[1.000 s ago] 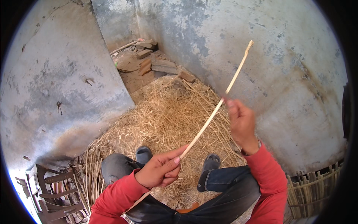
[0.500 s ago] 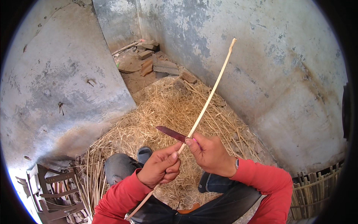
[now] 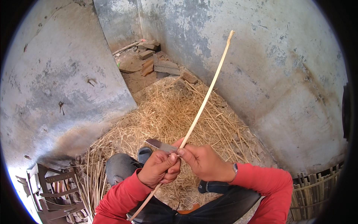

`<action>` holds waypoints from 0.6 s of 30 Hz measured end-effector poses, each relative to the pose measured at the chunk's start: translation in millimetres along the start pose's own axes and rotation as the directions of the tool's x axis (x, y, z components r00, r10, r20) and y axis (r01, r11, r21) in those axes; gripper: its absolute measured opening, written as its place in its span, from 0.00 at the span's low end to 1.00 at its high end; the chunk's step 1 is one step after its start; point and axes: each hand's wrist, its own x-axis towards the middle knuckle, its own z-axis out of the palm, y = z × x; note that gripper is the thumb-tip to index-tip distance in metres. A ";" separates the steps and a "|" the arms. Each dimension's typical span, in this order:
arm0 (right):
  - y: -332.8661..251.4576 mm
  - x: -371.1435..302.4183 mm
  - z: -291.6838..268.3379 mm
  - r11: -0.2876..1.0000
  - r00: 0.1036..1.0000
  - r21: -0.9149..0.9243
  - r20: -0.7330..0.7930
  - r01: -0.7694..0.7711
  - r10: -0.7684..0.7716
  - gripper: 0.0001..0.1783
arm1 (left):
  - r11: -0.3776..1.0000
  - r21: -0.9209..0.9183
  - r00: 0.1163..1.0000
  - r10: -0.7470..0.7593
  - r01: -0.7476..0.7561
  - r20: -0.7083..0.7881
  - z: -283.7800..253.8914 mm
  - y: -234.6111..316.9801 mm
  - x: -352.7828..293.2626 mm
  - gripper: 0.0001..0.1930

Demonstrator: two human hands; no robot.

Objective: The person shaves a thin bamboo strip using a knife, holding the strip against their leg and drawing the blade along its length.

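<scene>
Between the two hands: from my remote post, through the head camera, I see a slim, pale stick (image 3: 209,93), slanting from the lower left up and to the right, its far tip slightly knobbed and rough.
Left hand: this hand (image 3: 160,168) is closed around the stick, thumb on top; the lower end runs back beneath it, beside the red sleeve (image 3: 121,196).
Right hand: just beside it, the other hand (image 3: 207,160) is closed, with a knife (image 3: 160,144) in its grip, thumb tip against the stick. I cannot see the handle.
Knife blade: dark, wide and pointing left, it crosses at the stick between the hands; I cannot tell whether its edge is cutting.
Progress on the stick: I judge the long upper length already bare and fairly smooth. Below the left hand it looks tanner, perhaps only from shade, so I cannot tell how much is left to work.
Floor: straw-like strips (image 3: 160,108) lie heaped in front of the seated person's feet.
Far corner: I make out loose bricks (image 3: 146,54) between the blue-grey, flaking walls (image 3: 283,93).
</scene>
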 end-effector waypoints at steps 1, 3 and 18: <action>-3.9 2.9 -6.3 0.997 0.998 0.065 0.034 -0.050 0.048 0.16 | 0.999 0.033 1.000 0.005 -0.005 0.001 1.5 1.6 0.4 0.30; 2.2 9.0 -17.3 0.986 0.993 0.135 0.069 -0.101 0.093 0.17 | 0.998 0.068 1.000 0.006 -0.005 -0.003 1.8 3.4 3.1 0.30; 10.6 24.1 -74.6 0.964 0.916 0.230 -0.345 -0.130 0.206 0.16 | 0.930 0.367 0.996 0.053 -0.025 -0.065 4.2 -6.1 2.9 0.25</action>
